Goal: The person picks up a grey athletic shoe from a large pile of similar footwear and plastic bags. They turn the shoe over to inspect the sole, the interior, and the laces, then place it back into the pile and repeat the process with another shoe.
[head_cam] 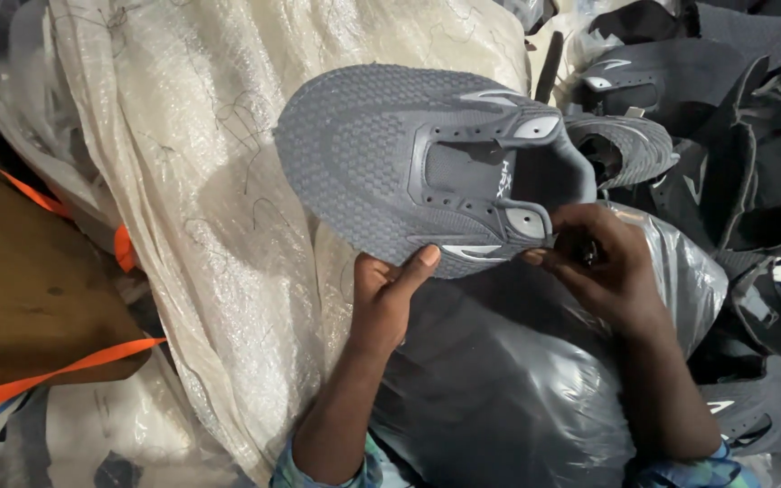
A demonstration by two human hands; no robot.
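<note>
Big plastic sacks (pixel 228 226) fill the floor; what is inside stays hidden. Both hands pinch a flat grey shoe top (pixel 409 163), left hand (pixel 381 294) and right hand (pixel 603 262) closed on its near edge. More shoe tops (pixel 716 108) pile up far right.

Grey knit shoe upper (pixel 409 163) (unsoled) held flat.

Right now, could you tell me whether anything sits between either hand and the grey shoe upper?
Nothing visible does. The left hand already grips the grey shoe upper at its near edge, thumb on top. The right hand touches its heel end by the fingertips. The black plastic bag lies beneath, not between.
</note>
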